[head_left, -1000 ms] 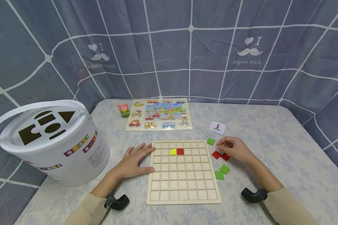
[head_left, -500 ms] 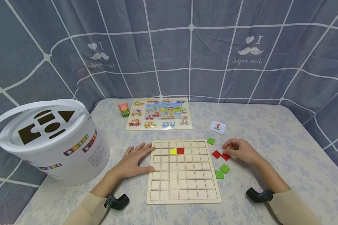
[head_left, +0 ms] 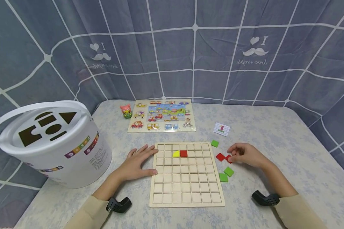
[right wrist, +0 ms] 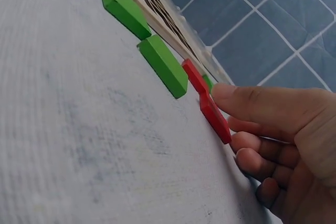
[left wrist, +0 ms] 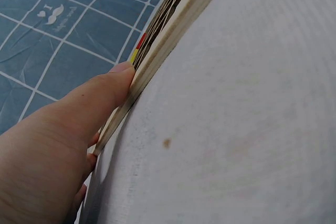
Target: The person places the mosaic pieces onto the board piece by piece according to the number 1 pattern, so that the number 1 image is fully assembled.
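A wooden grid board (head_left: 186, 187) lies in the middle of the table, with a yellow piece (head_left: 176, 154) and a red tile (head_left: 183, 153) set in its second row. My left hand (head_left: 137, 162) lies flat on the table, its thumb (left wrist: 113, 85) pressed against the board's left edge (left wrist: 157, 51). My right hand (head_left: 244, 154) is right of the board and pinches a loose red tile (head_left: 228, 158) (right wrist: 215, 119) with thumb and curled fingers. A second red tile (head_left: 220, 156) lies just left of it.
Three green tiles (head_left: 214, 143) (head_left: 228, 171) (head_left: 223, 177) lie right of the board. A pattern card (head_left: 221, 129) sits further back. A vehicle peg puzzle (head_left: 161, 116) and a small toy figure (head_left: 126, 111) are at the back, a white shape-sorter bucket (head_left: 51, 143) at the left.
My right hand has shifted a little to the right and closed its thumb and fingers on the right-hand red tile. The left hand and board have not moved.
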Available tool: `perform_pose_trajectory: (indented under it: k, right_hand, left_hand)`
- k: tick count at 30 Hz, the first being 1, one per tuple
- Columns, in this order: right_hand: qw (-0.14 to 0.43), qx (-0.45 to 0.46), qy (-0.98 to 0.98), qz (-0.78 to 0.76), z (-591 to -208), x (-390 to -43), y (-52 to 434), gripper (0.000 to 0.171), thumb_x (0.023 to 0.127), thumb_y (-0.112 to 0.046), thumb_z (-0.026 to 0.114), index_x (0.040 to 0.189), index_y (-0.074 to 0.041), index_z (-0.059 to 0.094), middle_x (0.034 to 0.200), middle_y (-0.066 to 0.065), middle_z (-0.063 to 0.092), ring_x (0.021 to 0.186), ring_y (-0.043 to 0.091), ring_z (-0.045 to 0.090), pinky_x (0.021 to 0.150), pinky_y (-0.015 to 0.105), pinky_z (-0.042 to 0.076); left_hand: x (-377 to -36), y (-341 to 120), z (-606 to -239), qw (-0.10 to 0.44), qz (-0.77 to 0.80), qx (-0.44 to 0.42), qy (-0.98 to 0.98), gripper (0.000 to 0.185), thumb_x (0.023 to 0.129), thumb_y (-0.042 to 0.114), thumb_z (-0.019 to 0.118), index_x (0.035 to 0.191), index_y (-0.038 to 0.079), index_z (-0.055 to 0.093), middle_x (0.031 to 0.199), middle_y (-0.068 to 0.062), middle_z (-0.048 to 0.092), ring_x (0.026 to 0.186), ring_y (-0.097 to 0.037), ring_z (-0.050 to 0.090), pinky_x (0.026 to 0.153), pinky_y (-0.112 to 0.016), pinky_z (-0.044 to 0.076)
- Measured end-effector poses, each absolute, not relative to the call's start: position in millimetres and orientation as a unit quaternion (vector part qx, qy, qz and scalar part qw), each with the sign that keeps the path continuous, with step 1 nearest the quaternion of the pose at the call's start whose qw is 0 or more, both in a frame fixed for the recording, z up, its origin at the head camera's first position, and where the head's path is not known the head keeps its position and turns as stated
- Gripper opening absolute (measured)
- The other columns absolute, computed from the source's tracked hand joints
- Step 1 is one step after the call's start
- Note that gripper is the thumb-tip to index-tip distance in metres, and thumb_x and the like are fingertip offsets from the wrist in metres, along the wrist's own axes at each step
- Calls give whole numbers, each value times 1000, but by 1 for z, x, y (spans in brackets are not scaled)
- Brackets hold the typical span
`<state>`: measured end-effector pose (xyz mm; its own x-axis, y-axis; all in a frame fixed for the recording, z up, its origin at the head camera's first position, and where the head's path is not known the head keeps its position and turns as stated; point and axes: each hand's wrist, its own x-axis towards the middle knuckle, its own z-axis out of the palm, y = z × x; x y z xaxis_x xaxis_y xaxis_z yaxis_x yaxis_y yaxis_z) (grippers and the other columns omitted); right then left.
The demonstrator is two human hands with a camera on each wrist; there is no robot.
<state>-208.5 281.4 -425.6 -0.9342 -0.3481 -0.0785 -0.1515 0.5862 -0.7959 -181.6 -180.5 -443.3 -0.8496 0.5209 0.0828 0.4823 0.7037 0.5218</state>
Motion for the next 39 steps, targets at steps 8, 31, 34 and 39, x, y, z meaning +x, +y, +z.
perform_pose_trajectory:
  k: [8, 31, 34, 39]
  right_hand:
    - [103, -172, 886, -419, -427, -206, 283, 30, 79, -18, 83, 101, -4, 70, 80, 3, 56, 69, 13, 49, 62, 25, 42]
    - [132, -198, 865, -442, -430, -208, 283, 28, 79, -11, 81, 89, -2, 57, 72, 4, 45, 68, 13, 43, 60, 26, 37]
    - [132, -197, 865, -442, -430, -208, 283, 26, 80, -10, 80, 87, -2, 57, 73, 5, 46, 69, 13, 44, 61, 26, 38]
    - [134, -199, 862, -447, -429, -207, 283, 24, 82, -9, 79, 86, -1, 56, 73, 5, 48, 68, 12, 45, 60, 25, 38]
  left_hand:
    - [-182, -181, -443, 39, 273, 272, 922, 81, 82, 56, 70, 149, 19, 43, 156, -5, 33, 146, -32, 19, 110, -62, 6]
    - [-182, -183, -446, 37, 276, 271, 921, 81, 81, 57, 70, 149, 19, 44, 156, -4, 33, 146, -32, 19, 110, -62, 5]
    - [-182, -182, -446, 36, 275, 273, 921, 81, 81, 57, 70, 149, 20, 44, 156, -4, 33, 146, -32, 19, 110, -62, 6]
    - [-182, -182, -446, 36, 274, 273, 921, 82, 81, 57, 70, 149, 20, 43, 157, -4, 32, 146, -31, 19, 110, -61, 5]
